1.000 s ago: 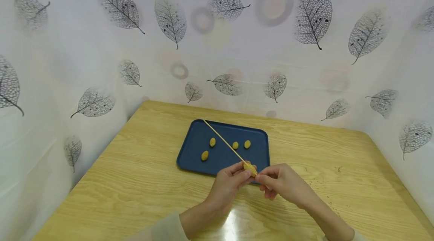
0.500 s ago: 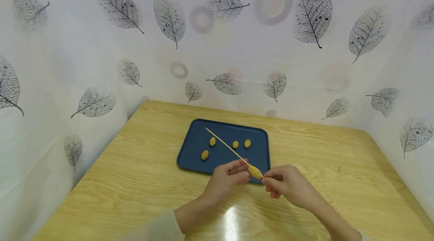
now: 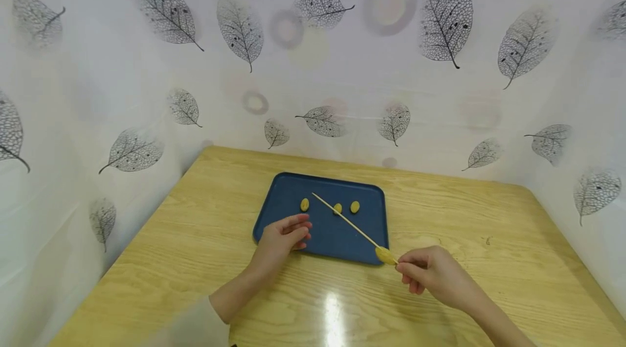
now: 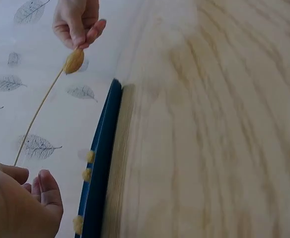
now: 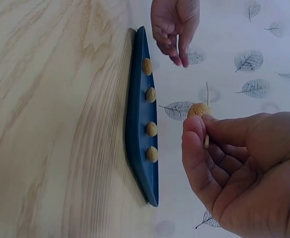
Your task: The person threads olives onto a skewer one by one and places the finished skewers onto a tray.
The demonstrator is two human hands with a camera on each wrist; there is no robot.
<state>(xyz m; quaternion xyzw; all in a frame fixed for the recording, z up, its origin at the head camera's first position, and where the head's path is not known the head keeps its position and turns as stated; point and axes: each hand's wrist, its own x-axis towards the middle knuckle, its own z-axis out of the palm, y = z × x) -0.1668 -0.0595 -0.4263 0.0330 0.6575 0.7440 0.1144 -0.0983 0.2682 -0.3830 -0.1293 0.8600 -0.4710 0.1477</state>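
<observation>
My right hand (image 3: pixel 435 276) pinches the lower end of a thin bamboo skewer (image 3: pixel 353 225) between thumb and fingers. A yellow, wrinkled oval fruit (image 3: pixel 386 256) is threaded on it, right by the fingertips; a short stub of skewer pokes out past the fruit in the right wrist view. The skewer slants up and left above the blue tray (image 3: pixel 286 187). Over the tray's front left part, my left hand (image 3: pixel 276 244) holds nothing, fingers loosely bent and apart from the skewer. Loose fruits of the same kind (image 5: pixel 151 129) lie on the tray, one hidden behind my left hand in the head view.
The tray lies on a pale wood-grain table (image 3: pixel 205 216). Small dark crumbs or marks dot the tabletop (image 3: pixel 459 260) to the right. A white curtain (image 3: pixel 195 70) printed with leaves stands behind the table and along both sides.
My left hand has let go of the fruit and moved left over the tray. My right hand has drawn the skewer with its fruit to the right and slightly towards me.
</observation>
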